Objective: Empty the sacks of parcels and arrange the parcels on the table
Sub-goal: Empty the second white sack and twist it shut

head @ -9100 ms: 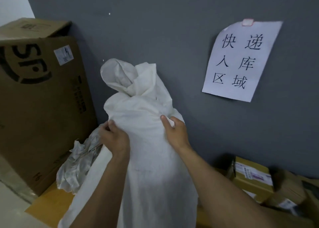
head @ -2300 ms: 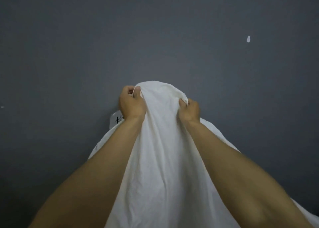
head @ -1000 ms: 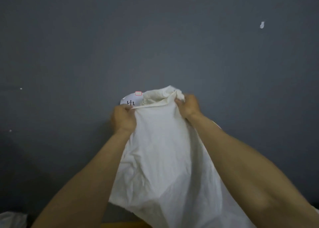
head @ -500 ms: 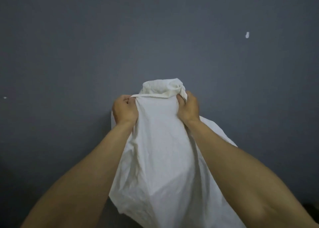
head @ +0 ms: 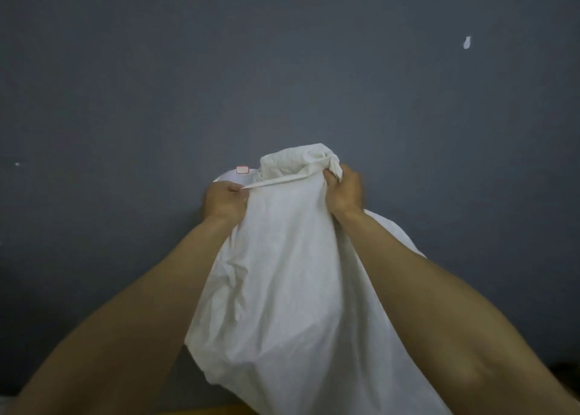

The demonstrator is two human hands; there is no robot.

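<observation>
A white cloth sack (head: 288, 289) hangs in front of me, lifted high against a dark grey wall (head: 282, 69). My left hand (head: 224, 202) grips its upper left edge and my right hand (head: 343, 191) grips its upper right edge. A folded bunch of the cloth sticks up between my hands. The sack's lower part bulges and sags. No parcels show; whatever is inside is hidden by the cloth.
Behind the sack, a corner of a white paper sign (head: 232, 177) with a small taped tab peeks out on the wall. A strip of yellow-brown surface (head: 201, 411) shows at the bottom edge. A white fleck (head: 467, 42) marks the wall.
Over the last second the sack's top dipped, rose and dipped slightly again, as in shaking. My hands have spread a little wider, and the sign's corner shows again.
</observation>
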